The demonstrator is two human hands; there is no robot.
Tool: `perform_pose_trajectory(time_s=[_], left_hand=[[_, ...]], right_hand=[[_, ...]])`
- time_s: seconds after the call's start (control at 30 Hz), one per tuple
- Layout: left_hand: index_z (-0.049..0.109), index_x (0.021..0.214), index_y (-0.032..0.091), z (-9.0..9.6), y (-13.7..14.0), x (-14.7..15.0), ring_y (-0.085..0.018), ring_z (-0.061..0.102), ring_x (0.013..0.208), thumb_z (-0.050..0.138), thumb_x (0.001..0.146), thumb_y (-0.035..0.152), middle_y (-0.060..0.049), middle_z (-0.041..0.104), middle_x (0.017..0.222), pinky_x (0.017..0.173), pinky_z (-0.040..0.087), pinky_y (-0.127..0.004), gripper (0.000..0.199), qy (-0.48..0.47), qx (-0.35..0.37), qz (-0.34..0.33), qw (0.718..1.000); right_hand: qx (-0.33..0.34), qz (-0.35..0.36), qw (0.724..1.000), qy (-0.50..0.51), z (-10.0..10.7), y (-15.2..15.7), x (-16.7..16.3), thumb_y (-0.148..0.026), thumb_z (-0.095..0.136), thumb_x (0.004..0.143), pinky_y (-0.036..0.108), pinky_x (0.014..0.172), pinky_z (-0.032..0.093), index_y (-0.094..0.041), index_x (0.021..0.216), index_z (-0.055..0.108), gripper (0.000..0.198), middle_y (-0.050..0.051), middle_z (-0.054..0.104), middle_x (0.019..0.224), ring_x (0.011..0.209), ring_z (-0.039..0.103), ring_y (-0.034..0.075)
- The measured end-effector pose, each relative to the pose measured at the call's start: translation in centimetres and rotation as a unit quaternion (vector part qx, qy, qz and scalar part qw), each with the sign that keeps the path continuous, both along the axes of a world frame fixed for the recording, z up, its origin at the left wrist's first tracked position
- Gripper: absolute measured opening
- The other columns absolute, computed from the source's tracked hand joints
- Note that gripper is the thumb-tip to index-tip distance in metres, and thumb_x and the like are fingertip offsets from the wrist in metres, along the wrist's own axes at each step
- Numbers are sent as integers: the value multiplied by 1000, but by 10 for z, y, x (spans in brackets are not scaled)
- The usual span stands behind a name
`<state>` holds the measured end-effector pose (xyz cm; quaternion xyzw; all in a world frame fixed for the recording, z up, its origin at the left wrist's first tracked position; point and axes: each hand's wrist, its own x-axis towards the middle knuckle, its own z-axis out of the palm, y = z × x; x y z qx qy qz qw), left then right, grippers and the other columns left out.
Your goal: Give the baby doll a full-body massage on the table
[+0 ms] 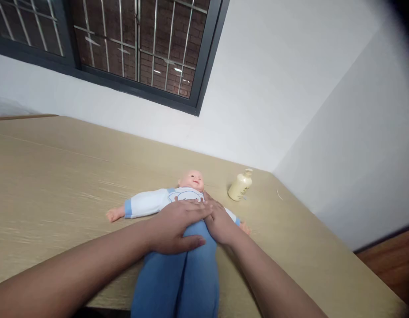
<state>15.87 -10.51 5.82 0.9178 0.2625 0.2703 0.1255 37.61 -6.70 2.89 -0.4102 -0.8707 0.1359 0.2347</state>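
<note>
A baby doll (193, 180) lies on its back on the wooden table, its arms spread out to both sides. It wears a white long-sleeved top (147, 203) with light blue cuffs and a blue print on the chest, and blue trousers (177, 282). Flat across the doll's belly rests my left hand (179, 223), fingers stretched to the right and thumb apart. My right hand (219, 218) lies along the doll's side and chest, its fingers extended, partly under the left fingertips. Neither hand grips anything.
A cream pump bottle (240, 185) stands on the table (74, 168) to the right of the doll's head. White walls (273, 79) meet in a corner behind the table. A dark-framed window (141, 48) with metal bars is above.
</note>
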Motion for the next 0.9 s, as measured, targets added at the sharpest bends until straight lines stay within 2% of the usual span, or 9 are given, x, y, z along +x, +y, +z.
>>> perform_pose_trajectory(time_s=[0.1,0.23,0.33,0.47,0.63,0.7,0.8,0.83,0.9], left_hand=[[42,153,17,-2,6,1,-33,42,143,50,96,55,-14,44,155,119,32,-51,70,51,-34,38,997],[39,155,22,-13,25,-15,-27,30,150,36,103,52,-8,34,161,124,23,-47,61,50,-64,59,995],[37,156,22,-20,36,-33,-25,24,152,29,104,54,-6,27,164,125,20,-43,62,46,-98,106,988],[41,154,21,-22,46,-52,-23,36,147,28,104,53,-4,38,160,122,27,-37,61,40,-119,141,982],[59,140,24,-17,50,-56,-28,58,128,26,102,57,-6,61,142,106,45,-39,60,60,-112,205,971],[63,135,25,-15,48,-53,-29,60,124,23,102,57,-6,64,138,101,47,-40,61,66,-113,227,965],[60,137,24,-14,43,-46,-30,60,124,21,102,55,-8,64,137,100,47,-41,61,65,-105,243,962],[60,137,23,-15,42,-43,-30,60,123,22,102,54,-8,65,136,99,47,-41,61,63,-102,247,962],[62,135,23,-17,41,-38,-29,62,121,25,102,52,-8,67,133,100,47,-40,57,58,-96,244,963]], right_hand=[[-32,5,999,7,-1,1,1,-52,27,105,46,123,28,-24,156,33,59,9,37,160,149,34,23],[-71,-17,997,-4,-5,5,6,-60,28,102,47,125,23,-19,158,27,69,11,28,164,152,28,26],[-83,-40,996,-11,-5,5,7,-63,27,101,47,124,24,-16,158,26,74,12,29,163,151,28,27],[-83,-55,995,-23,3,2,8,-65,30,99,48,120,31,-19,156,34,73,12,40,158,147,38,30],[-86,-40,995,-20,11,5,15,-62,31,101,44,97,50,-30,138,55,55,6,67,130,118,64,28],[-67,-81,994,-18,11,8,17,-63,34,100,46,98,50,-25,133,60,57,9,68,129,119,63,30],[26,-132,991,14,14,3,11,-60,41,98,51,113,40,-17,138,57,61,15,57,144,136,50,33],[66,-120,990,30,17,-3,6,-58,43,98,51,117,36,-16,141,55,61,15,53,148,141,45,32],[126,-27,991,44,25,-19,-7,-52,44,98,48,120,32,-17,145,50,59,13,48,153,145,39,28]])
